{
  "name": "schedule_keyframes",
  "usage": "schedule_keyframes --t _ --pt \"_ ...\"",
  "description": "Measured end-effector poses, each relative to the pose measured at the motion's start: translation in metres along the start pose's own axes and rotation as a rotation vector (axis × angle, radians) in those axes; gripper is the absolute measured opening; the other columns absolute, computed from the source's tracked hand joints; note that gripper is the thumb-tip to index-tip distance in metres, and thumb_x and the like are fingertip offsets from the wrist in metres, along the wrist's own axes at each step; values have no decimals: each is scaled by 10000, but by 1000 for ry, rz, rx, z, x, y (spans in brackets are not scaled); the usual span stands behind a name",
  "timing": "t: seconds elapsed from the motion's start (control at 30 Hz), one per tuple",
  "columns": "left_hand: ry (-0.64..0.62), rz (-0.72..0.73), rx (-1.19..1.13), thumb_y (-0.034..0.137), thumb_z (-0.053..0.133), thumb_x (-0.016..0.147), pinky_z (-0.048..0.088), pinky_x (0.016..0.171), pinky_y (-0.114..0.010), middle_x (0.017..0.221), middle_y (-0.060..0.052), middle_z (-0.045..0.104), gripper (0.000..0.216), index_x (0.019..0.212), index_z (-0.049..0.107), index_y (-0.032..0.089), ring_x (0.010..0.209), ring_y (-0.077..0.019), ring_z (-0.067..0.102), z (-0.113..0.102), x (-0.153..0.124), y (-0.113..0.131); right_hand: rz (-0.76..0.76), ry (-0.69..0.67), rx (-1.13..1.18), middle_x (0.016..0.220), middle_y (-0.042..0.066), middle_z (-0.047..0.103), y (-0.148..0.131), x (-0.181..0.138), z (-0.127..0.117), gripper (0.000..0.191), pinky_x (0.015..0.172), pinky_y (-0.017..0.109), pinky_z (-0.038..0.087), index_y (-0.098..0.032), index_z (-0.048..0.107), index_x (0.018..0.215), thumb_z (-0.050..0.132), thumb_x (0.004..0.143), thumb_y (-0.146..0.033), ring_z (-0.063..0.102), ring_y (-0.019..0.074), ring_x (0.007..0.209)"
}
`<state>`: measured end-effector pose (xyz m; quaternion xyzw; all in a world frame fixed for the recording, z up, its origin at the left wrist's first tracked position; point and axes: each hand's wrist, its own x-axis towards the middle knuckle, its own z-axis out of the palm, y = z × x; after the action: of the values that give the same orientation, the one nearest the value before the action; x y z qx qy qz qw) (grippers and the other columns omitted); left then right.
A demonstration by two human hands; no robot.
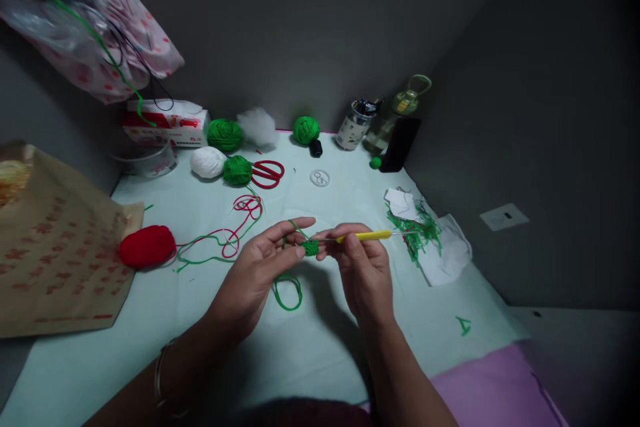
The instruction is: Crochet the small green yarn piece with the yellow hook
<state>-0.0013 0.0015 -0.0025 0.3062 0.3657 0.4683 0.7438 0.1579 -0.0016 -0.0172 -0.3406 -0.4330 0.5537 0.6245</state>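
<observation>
My left hand point(260, 267) pinches a small green crochet piece point(311, 248) between thumb and fingers, with green yarn point(287, 292) looping over its index finger and down onto the table. My right hand point(363, 267) grips a yellow-handled crochet hook point(364, 236), its metal tip pointing left into the green piece. Both hands hover just above the pale table point(300, 347) near its middle.
A red yarn ball point(147, 246) and tangled red and green strands point(235, 230) lie left. Green balls point(225, 135), a white ball point(208, 162), red scissors point(267, 173), a tissue box point(167, 123) and a pen cup point(353, 125) stand at the back. Green scraps point(417, 230) lie right, a paper bag point(55, 247) far left.
</observation>
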Motion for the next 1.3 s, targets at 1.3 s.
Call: schedule_keyframes --t 1.3 --pt "63 -78 -212 175 794 785 474 905 -273 734 24 609 386 1169 759 183 688 -88 539 10 -6 4 -484 0 -598 899 34 708 -11 -13 1 280 755 349 557 -266 733 1072 522 978 -108 669 181 847"
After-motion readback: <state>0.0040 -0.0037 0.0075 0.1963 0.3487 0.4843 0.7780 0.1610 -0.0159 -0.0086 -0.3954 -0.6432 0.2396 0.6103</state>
